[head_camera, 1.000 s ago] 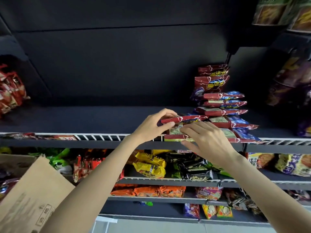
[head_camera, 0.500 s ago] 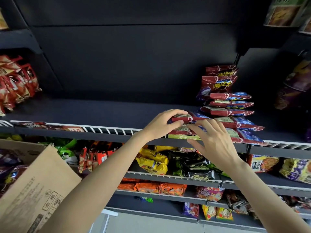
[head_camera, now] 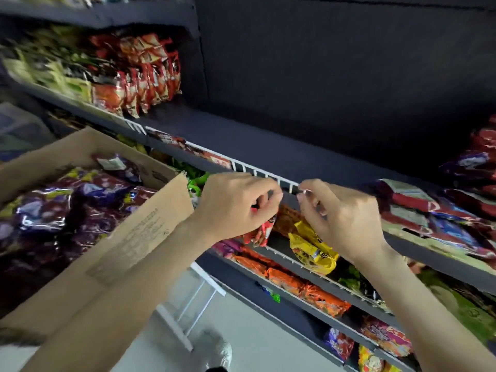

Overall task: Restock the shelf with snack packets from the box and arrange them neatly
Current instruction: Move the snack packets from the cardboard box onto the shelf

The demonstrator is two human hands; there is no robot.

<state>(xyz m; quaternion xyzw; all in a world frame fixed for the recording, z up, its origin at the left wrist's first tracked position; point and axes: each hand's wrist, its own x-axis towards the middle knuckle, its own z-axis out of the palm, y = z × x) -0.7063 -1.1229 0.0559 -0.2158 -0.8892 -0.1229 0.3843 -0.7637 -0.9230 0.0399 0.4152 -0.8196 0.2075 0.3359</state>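
While both hands hang loosely curled and holding nothing, the left hand (head_camera: 236, 205) and right hand (head_camera: 341, 218) sit just before the shelf's (head_camera: 268, 149) wire front edge. The stacked red-and-blue packets (head_camera: 418, 208) lie at its right end; more packets (head_camera: 67, 200) fill the cardboard box (head_camera: 150, 232) to the left. They look light, soft and slippery, so I'd grasp one flat across its middle.
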